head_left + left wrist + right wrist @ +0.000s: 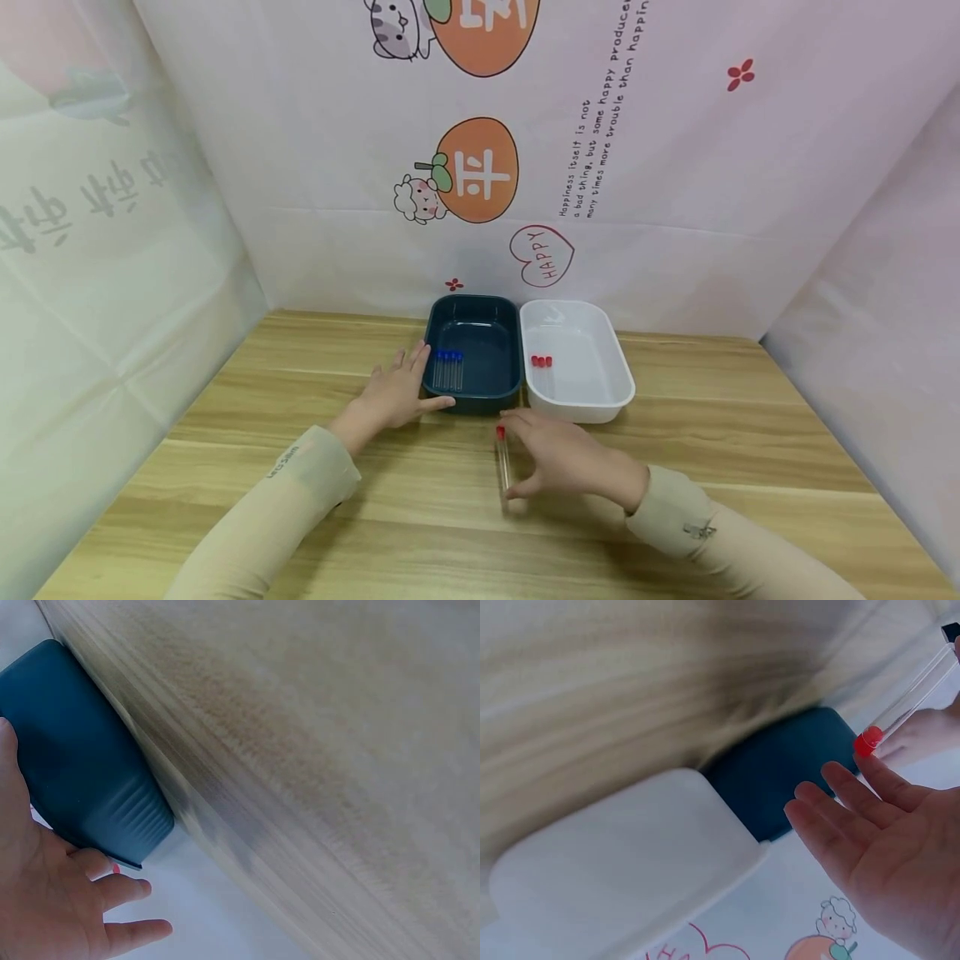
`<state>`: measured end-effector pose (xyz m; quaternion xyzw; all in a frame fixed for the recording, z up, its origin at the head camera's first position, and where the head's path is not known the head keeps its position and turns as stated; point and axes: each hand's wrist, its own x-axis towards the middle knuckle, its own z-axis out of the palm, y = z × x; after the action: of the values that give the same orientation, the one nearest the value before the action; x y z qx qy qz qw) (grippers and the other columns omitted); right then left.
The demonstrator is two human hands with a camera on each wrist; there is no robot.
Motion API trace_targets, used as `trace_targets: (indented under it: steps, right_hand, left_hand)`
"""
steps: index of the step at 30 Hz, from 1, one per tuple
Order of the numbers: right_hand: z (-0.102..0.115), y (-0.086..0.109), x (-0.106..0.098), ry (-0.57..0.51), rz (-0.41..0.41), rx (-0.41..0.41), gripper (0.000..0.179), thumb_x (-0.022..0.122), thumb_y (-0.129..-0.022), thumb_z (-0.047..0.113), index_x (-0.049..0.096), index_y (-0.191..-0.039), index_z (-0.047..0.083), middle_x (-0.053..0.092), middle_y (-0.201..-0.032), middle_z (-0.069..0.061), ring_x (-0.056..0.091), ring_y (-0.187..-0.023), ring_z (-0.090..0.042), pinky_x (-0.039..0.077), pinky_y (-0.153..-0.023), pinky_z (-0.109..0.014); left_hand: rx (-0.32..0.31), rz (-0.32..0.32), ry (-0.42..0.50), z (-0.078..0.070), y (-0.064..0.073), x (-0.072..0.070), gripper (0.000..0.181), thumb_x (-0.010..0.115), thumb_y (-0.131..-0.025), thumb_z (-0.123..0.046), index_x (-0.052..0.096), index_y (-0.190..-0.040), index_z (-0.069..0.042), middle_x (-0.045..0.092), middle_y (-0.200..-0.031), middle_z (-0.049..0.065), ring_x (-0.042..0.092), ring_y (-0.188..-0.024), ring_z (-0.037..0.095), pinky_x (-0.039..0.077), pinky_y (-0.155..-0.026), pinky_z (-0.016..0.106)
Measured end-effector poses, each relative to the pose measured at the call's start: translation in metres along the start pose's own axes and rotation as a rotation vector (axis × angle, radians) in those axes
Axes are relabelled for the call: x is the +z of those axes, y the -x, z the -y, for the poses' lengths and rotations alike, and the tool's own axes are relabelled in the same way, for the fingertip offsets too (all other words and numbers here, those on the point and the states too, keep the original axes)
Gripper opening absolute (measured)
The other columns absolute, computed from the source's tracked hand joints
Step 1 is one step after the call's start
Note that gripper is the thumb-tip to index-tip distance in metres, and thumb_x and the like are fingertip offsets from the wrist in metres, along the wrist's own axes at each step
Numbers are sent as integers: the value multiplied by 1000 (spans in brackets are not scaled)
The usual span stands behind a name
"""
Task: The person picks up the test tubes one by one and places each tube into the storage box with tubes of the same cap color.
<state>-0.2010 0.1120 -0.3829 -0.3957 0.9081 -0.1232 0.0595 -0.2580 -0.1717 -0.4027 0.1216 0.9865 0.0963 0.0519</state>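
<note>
My right hand (562,458) pinches a clear test tube (504,468) lengthwise above the table; its red cap (868,741) meets a fingertip and the other end meets the thumb. The remaining right fingers are extended in the right wrist view. My left hand (392,397), fingers spread and mostly straight, rests against the near left corner of a dark teal tray (489,354). Several blue-capped test tubes (448,371) lie side by side at that tray's left. Touching its right side stands a white tray (592,362), with three red-capped tubes (542,362) at its left.
Both trays stand at the back of a wood-grain table (442,533), close to a printed cloth backdrop (675,250). Cloth walls (112,275) also rise at the left and right of the table.
</note>
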Motion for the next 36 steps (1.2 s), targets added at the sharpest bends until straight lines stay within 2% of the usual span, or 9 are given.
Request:
trace_targets:
  steps: [10, 18, 24, 36]
  right_hand:
    - [-1, 8, -23, -15, -18, 7, 92, 90, -77, 43, 50, -146, -4, 53, -146, -19, 52, -134, -35, 44, -109, -50]
    - [-9, 15, -38, 7, -82, 28, 92, 91, -77, 43, 51, -145, -4, 55, -144, -18, 51, -135, -37, 42, -111, -51]
    - [-20, 20, -51, 19, -109, 87, 93, 92, -76, 40, 49, -146, -4, 53, -146, -20, 49, -137, -38, 40, -112, -53]
    - [-53, 18, -63, 56, -198, 100, 86, 93, -75, 33, 53, -138, -10, 57, -138, -27, 53, -129, -44, 42, -109, -56]
  left_hand:
    - [4, 3, 4, -1, 2, -3, 109, 52, -94, -74, 8, -165, -4, 7, -171, 12, 16, -153, 42, 21, -114, 72]
    - [8, -3, 1, -1, 2, -3, 109, 53, -93, -74, 10, -165, -4, 8, -171, 13, 16, -153, 42, 20, -114, 72]
    - [9, -8, 8, -1, 2, -2, 110, 53, -93, -75, 10, -165, -4, 8, -171, 13, 17, -153, 42, 20, -114, 72]
    - [8, -1, 12, -1, 2, -2, 110, 53, -93, -74, 10, -165, -4, 8, -171, 13, 15, -153, 42, 19, -114, 72]
